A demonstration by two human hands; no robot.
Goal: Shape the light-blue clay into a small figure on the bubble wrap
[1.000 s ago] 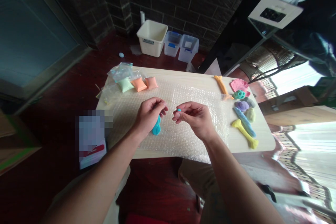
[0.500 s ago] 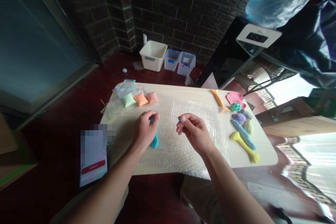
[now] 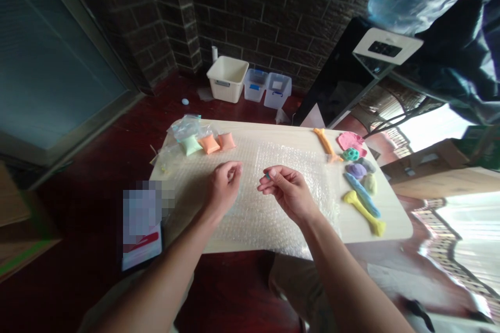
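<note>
My right hand (image 3: 288,187) pinches a small bit of teal-blue clay (image 3: 267,176) between thumb and fingertips, above the bubble wrap (image 3: 250,223). A short distance to its left, my left hand (image 3: 225,184) is closed with its fingers curled in. The longer blue clay piece that hung from it a moment ago is now hidden by the hand. Beyond the left hand lie soft packets: one green (image 3: 190,145), one orange (image 3: 210,143) and one pink (image 3: 226,141).
On the table's right lie an orange bone shape (image 3: 325,144), flat pink clay (image 3: 351,142), a teal lump (image 3: 350,154), a purple lump (image 3: 356,170), a blue roll (image 3: 362,195) and a yellow bone shape (image 3: 365,213). A tablet (image 3: 142,250) stands left; bins (image 3: 227,86) sit behind.
My left hand has turned and shifted slightly right, so the blue clay beneath it no longer shows. My right hand keeps its pinch, its fingers a little more extended. The view has shifted slightly.
</note>
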